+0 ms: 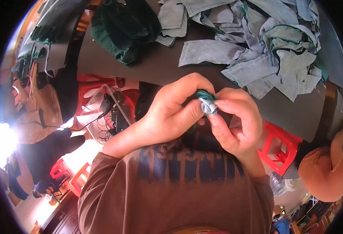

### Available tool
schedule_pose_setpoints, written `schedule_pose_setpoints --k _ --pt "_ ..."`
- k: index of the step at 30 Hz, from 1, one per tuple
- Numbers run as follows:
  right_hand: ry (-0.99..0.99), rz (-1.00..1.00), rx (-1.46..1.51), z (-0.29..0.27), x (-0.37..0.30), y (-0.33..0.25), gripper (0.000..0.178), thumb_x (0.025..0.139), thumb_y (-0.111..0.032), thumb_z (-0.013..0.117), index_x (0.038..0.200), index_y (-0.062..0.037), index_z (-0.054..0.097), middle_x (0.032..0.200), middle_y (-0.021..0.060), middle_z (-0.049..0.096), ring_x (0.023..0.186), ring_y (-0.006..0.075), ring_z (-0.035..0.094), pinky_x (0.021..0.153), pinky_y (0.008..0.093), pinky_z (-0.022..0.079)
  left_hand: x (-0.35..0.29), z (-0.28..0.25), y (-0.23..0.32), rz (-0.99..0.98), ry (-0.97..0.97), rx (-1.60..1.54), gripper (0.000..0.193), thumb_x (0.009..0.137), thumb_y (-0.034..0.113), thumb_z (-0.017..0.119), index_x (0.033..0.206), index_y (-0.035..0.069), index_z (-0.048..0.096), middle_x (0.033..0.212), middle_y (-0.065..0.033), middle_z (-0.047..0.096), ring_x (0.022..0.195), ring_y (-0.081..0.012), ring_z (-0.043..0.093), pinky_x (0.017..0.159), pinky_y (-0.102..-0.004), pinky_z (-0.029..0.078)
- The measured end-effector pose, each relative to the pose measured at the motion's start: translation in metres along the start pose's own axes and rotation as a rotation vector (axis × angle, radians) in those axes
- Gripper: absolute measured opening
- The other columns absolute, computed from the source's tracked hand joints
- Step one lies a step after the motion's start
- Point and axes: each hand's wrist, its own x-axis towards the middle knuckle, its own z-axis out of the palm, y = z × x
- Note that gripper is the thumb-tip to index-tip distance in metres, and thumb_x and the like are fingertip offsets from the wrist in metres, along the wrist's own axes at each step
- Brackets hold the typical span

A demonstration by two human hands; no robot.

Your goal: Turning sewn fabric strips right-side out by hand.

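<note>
Green-grey cloth (207, 106) | left fingers (191, 112), right fingers (233, 107) pinching it | clear bin (119, 104): black devices (120, 121)

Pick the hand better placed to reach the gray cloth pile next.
Probably the right hand: it is nearer the gray cloth pile. Both hands grip the small green-and-gray cloth, so the left hand might hold that alone.

Strips (253, 58) on table (155, 72) right of fabric bundle (124, 29), held cloth (208, 106) before them

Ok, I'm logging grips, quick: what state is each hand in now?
Left hand: closed, holding the bunched cloth between thumb and fingers.
Right hand: closed, pinching the same cloth.
</note>
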Motion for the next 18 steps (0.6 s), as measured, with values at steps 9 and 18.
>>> schedule_pose_setpoints --k 9,18 --pt "0.110 0.136 0.136 0.007 0.002 0.002 0.023 0.066 0.001 0.066 0.086 -0.0046 0.057 0.072 0.0075 0.057 0.056 0.0167 0.052 0.051 0.0258 0.043 -0.008 -0.003 0.005 -0.204 -0.014 -0.407 0.022 0.083 0.001 0.052 0.104 0.000 0.050 0.087 -0.0016 0.055 0.073 -0.0052 0.052 0.062 -0.0197 0.042" --pt "0.045 -0.058 -0.003 0.008 0.002 0.001 0.027 0.065 0.004 0.063 0.090 -0.0032 0.056 0.071 0.0081 0.056 0.056 0.0225 0.053 0.052 0.0308 0.044 -0.002 0.005 -0.011 0.022 0.156 0.059 0.019 0.074 0.002 0.064 0.091 0.000 0.055 0.075 -0.0054 0.057 0.065 -0.0106 0.056 0.057 -0.0232 0.044"
